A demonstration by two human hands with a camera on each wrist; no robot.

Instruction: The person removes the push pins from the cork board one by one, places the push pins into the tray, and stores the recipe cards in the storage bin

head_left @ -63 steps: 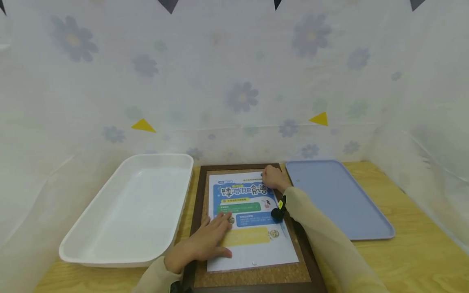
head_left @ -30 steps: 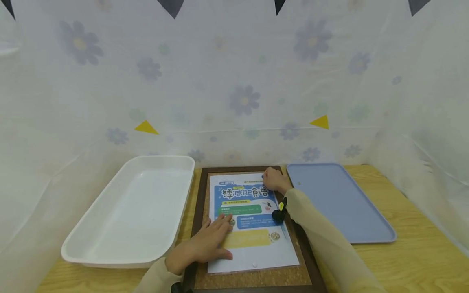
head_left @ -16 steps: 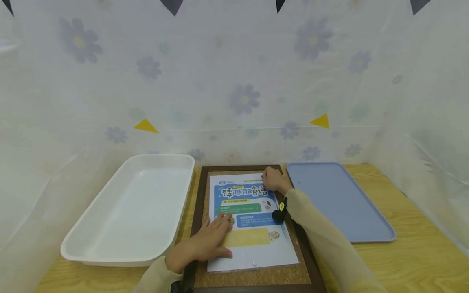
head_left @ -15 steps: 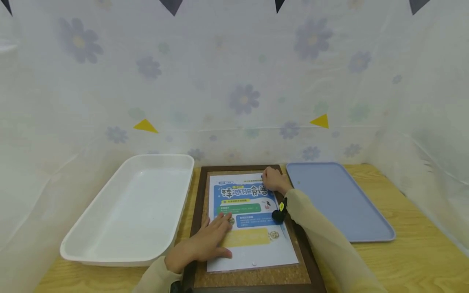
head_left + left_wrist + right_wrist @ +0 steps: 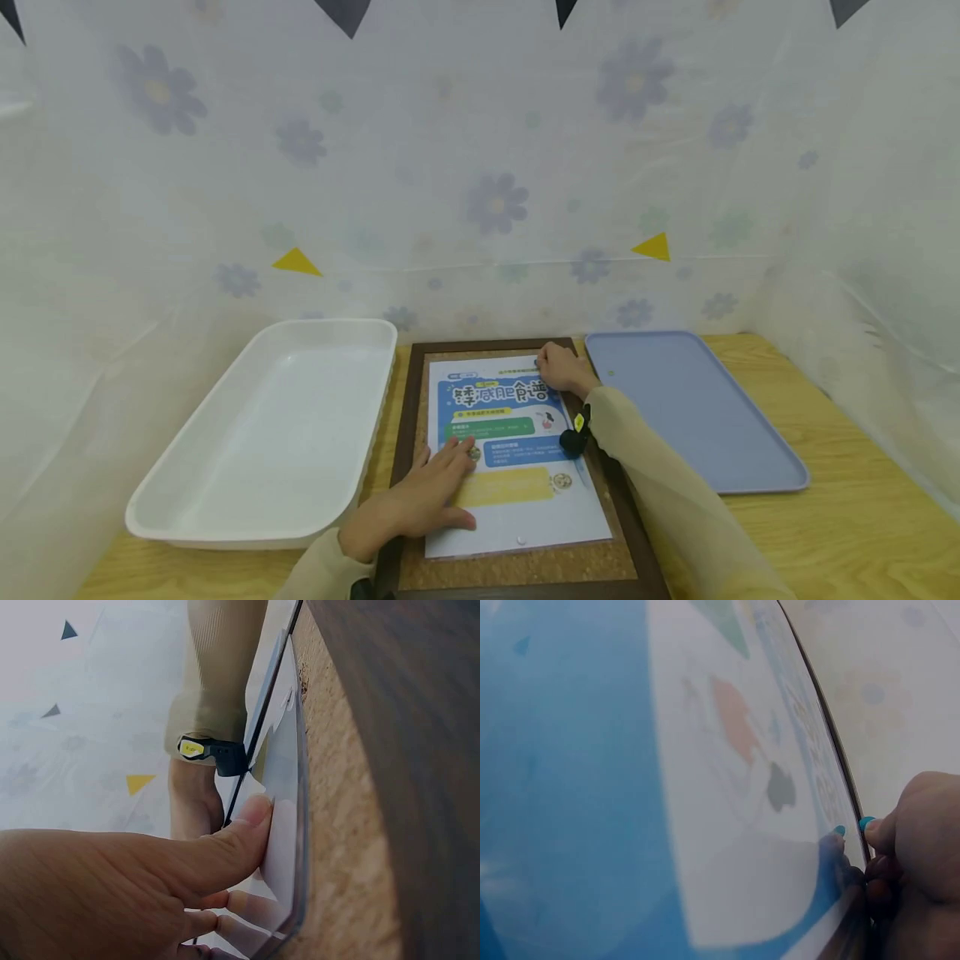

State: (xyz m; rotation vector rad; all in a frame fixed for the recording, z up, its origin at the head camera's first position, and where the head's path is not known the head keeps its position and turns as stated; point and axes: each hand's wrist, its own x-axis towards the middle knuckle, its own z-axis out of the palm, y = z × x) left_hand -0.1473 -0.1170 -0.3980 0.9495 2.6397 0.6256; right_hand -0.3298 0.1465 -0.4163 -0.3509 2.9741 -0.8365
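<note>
Sheet (image 5: pixel 517 454) under L hand (image 5: pixel 423 497), spread at lower L edge; R hand (image 5: pixel 562 368) pinching blue piece (image 5: pixel 867 823) nr top R corner

Sheet (image 5: pixel 525 458): white, blue header, green, blue and yellow text blocks. Board (image 5: pixel 517 572): speckled tan cork. Frame (image 5: pixel 491 343): dark brown. Deep tray (image 5: pixel 277 433): plain white. Flat tray (image 5: pixel 690 408): lavender-blue. Table (image 5: pixel 847 450): yellowish woodgrain. Backdrop (image 5: pixel 420 125): whitish, purple flowers, yellow centres. Sleeves (image 5: pixel 675 483): beige.
</note>
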